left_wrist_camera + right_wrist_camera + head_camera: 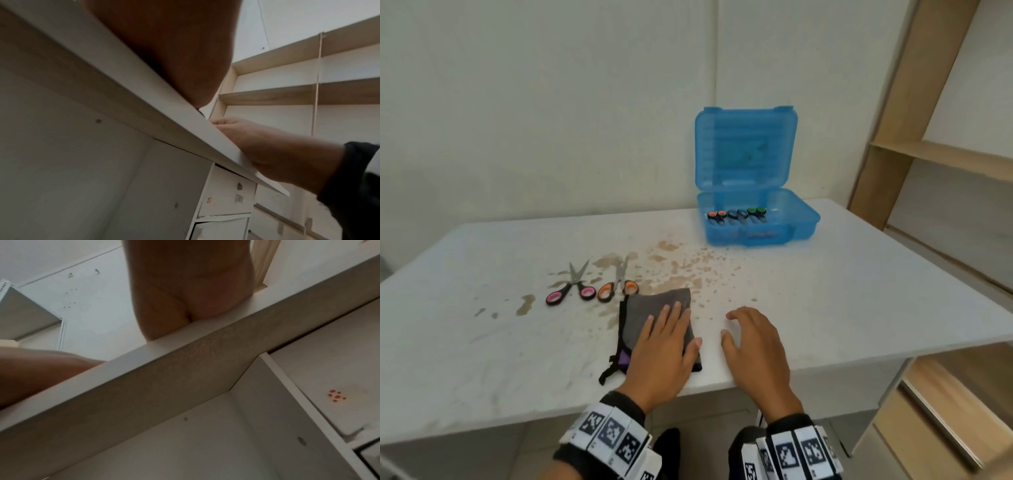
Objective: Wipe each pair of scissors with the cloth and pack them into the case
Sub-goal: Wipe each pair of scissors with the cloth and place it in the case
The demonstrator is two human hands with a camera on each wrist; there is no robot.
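Observation:
A folded grey cloth (650, 310) lies near the table's front edge, and my left hand (666, 346) rests flat on it with straight fingers. My right hand (751, 337) hovers just right of the cloth, fingers relaxed and holding nothing. Two pairs of scissors lie left of the cloth: one with pink handles (571, 289), one with orange handles (618, 286). An open blue case (784, 222) stands at the back right, holding three pairs of scissors (738, 216). The wrist views show only my left palm (164, 48), my right palm (189, 288) and the table's edge.
The white table (859, 291) carries brown stains around the middle and by the scissors. A wooden shelf unit (928, 154) rises to the right of the table. A white wall stands close behind the case.

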